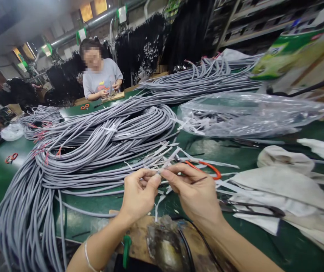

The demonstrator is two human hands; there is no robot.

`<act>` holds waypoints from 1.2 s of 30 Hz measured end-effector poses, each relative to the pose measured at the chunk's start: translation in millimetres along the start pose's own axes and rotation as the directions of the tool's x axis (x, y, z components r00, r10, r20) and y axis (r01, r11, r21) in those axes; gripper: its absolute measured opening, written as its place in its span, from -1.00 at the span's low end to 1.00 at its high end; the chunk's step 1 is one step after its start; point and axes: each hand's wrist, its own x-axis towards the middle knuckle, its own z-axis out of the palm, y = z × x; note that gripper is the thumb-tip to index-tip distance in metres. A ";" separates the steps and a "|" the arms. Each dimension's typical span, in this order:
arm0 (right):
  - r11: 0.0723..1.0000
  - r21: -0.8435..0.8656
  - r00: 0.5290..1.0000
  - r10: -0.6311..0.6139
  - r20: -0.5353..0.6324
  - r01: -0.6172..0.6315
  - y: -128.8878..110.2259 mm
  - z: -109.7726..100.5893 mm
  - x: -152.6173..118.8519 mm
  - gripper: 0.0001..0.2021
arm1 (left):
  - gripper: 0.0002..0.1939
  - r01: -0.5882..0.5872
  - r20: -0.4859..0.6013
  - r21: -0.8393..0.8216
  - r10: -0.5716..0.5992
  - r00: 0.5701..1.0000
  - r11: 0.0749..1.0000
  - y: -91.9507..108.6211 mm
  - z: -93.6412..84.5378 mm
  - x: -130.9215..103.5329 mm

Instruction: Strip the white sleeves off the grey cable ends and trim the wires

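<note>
My left hand (140, 194) and my right hand (197, 192) meet at the fingertips over the middle of the bench. Both pinch closed on something small and pale, mostly hidden by the fingers, so I cannot make out its kind. A thin dark strand shows along my right fingers. Loose white strips (162, 156) lie just beyond the fingertips, and more hang below them. Orange-handled scissors (217, 174) are right behind my right hand. Large looped bundles of grey cable (93, 151) spread to the left, some with red wire ends (47, 156).
A clear plastic bag (252, 113) of small parts lies at the back right. Pale cloth gloves (289, 189) and dark-handled cutters (252, 207) are to the right. Below my hands sits a wooden board with a taped device (167, 249). Across the green bench (0, 185) another person (102, 77) works.
</note>
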 end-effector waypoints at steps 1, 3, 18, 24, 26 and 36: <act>0.999 0.046 1.000 0.015 0.014 -0.016 -0.9 0.4 -0.6 -0.69 | -0.50 0.019 0.006 -0.032 -0.019 1.000 0.999 -0.6 0.4 0.9; 0.990 0.134 0.996 0.039 0.086 -0.050 -5.5 -0.6 -0.8 -0.66 | -0.47 0.050 -0.007 -0.071 -0.050 0.999 0.996 -1.8 -0.3 4.1; 0.990 -0.143 0.995 0.007 0.102 0.007 -2.4 -8.9 6.5 -0.59 | -0.46 0.058 -0.115 -0.194 -0.082 0.990 0.979 0.0 -3.6 10.4; 0.926 -0.322 0.975 -0.152 0.162 0.198 -4.0 -7.5 3.1 -0.76 | -0.54 0.033 -0.150 -0.085 -0.046 0.988 0.996 -3.2 -1.5 8.6; 0.855 -0.416 0.951 -0.284 0.124 0.310 -4.5 -7.6 2.5 -0.74 | -0.56 0.012 -0.171 -0.046 -0.020 0.985 0.999 -3.9 -0.6 7.3; 0.909 -0.262 0.946 -0.312 0.085 0.323 -0.7 -6.4 4.7 -0.80 | -0.84 -0.230 -0.100 0.231 0.258 0.961 0.945 -7.2 -6.3 4.8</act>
